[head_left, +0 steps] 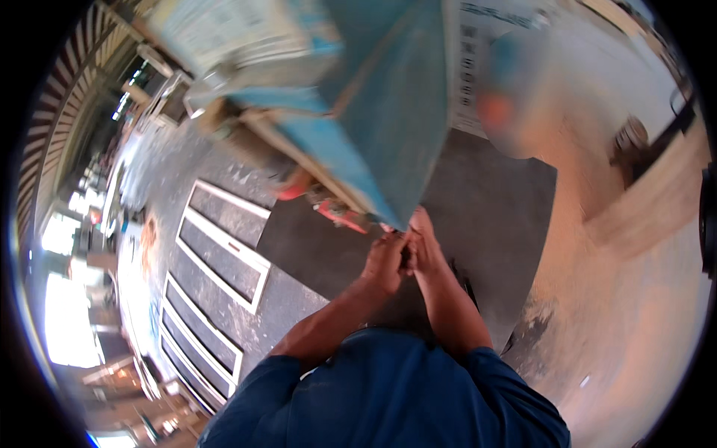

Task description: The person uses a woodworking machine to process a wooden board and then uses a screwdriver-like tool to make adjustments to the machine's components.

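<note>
My left hand (pixel 384 261) and my right hand (pixel 426 243) meet in front of me, at the lower near corner of a blue-painted machine (pixel 396 97). The fingers of both are curled in, close against that corner. Whatever they hold, if anything, is hidden between them; a small dark patch shows in the gap. Just left of my left hand, a red lever-like part (pixel 340 215) sticks out along the machine's lower edge. The machine's upper part is smeared by motion.
A dark mat (pixel 493 209) lies under the machine and my hands. White rectangular frames (pixel 224 235) rest on the grey floor (pixel 287 299) to the left. On the right are a tan, dusty surface (pixel 582 291) and a blurred wooden board (pixel 657 201). A printed white panel (pixel 470 89) stands behind.
</note>
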Motion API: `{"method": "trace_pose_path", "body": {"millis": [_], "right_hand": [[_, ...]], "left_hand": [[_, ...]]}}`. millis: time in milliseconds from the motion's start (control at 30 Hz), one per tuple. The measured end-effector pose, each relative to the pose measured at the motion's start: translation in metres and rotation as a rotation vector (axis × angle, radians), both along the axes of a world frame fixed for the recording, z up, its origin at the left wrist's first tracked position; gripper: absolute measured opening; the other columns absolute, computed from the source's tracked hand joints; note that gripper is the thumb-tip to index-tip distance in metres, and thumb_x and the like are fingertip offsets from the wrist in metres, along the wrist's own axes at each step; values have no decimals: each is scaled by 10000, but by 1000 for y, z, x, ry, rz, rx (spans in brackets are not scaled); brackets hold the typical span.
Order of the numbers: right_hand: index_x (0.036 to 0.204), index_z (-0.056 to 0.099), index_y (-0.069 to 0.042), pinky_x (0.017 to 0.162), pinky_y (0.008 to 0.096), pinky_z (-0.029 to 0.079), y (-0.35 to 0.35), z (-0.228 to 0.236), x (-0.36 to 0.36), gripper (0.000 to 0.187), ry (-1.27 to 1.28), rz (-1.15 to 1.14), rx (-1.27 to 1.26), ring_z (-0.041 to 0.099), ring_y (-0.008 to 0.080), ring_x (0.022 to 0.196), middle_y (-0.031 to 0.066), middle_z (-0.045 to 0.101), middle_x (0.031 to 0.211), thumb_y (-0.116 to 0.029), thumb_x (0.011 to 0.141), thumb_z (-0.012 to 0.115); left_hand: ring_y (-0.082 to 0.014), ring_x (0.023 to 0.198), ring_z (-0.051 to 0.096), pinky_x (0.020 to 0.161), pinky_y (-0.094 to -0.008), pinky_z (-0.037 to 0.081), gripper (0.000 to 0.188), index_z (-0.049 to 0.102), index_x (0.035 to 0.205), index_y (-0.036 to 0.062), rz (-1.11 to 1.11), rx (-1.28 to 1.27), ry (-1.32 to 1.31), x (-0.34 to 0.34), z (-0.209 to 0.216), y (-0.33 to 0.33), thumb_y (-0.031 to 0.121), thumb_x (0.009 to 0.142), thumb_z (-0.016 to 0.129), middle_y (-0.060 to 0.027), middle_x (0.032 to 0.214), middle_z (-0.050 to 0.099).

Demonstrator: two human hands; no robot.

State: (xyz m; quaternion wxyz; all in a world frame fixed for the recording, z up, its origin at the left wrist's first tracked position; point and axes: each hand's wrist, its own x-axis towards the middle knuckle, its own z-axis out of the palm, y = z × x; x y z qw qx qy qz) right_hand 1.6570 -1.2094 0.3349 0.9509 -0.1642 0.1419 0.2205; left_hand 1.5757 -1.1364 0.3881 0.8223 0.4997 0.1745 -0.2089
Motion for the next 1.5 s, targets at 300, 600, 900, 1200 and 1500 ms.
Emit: {"method": "trace_pose_path", "body": {"millis": [300,600,900,1200,1500], "right_hand": [[881,580,-33,533,319,450,-45,0,-36,274,-160,38,-647,555,137,568,38,599,714,-304,921,580],[858,556,-81,719,420,498,-159,-20,-196,310,-361,325,-2204,589,303,888,113,568,912,-260,722,769],[879,544,-7,705,444,525,-158,-25,-195,176,-382,252,-2205,610,354,856,166,580,887,-120,770,624],[968,574,5,583,358,451,-143,-21,-142,157,-396,-85,-1509,559,191,618,92,550,722,-143,924,543],[1292,586,-84,505,242,399,-97,47,-32,361,-701,189,-1082,471,63,545,7,549,673,-118,934,549]], "left_hand": [[-149,609,568,537,-300,441,267,558,969,91,-151,74,-149,0,-7,20,349,993,494,-37,789,580],[-190,946,579,839,-392,466,347,554,1179,121,109,246,-29,38,-59,81,388,959,519,-37,1022,610],[-214,1047,537,928,-441,445,285,555,1165,119,104,-115,-153,101,-59,34,275,929,594,-47,1131,565],[-228,967,579,878,-460,465,283,569,1128,116,103,24,-219,109,-60,21,292,910,605,-39,1126,577],[-190,905,579,759,-303,492,236,587,1052,82,-105,-129,-468,112,-64,32,261,901,618,-44,990,601]]}}
